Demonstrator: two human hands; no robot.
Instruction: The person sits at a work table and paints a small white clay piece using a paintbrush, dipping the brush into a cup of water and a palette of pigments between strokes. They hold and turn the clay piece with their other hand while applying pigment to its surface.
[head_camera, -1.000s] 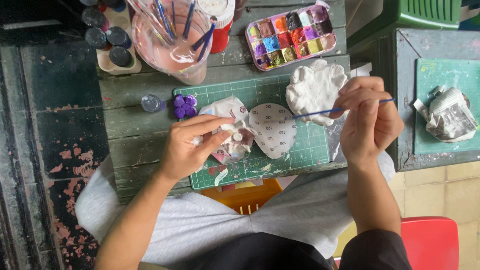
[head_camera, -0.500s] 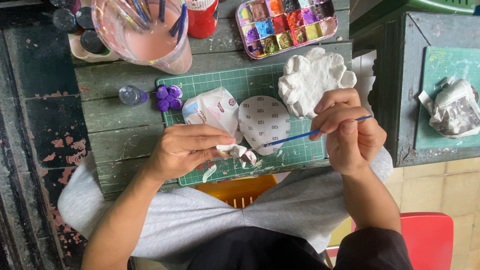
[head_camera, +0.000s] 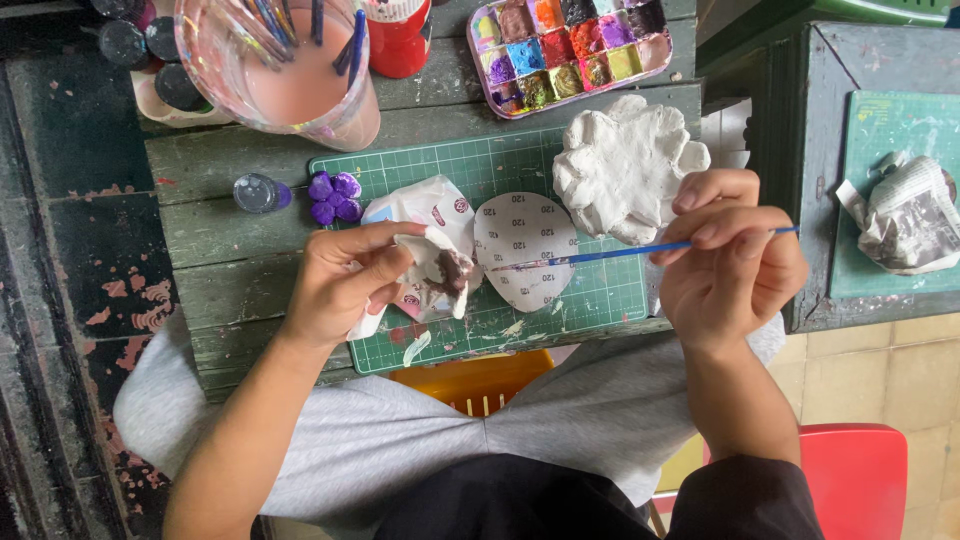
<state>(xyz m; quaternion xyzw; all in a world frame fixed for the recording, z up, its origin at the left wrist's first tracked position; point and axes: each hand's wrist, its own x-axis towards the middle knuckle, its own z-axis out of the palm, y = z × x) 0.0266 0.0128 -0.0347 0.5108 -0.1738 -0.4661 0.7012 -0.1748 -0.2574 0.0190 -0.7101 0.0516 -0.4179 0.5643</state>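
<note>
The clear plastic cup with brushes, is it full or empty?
Partly full: pinkish cloudy water fills the clear cup, and several brushes stand in it.

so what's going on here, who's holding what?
A person sits at a worn green wooden table over a green cutting mat. The left hand holds a small white clay piece with a brown-painted spot. The right hand holds a thin blue-handled paintbrush, its tip pointed at that piece. Nearby lie a round sandpaper disc, a white flower-shaped clay form, a paint palette and a cup of pinkish water holding brushes.
</note>
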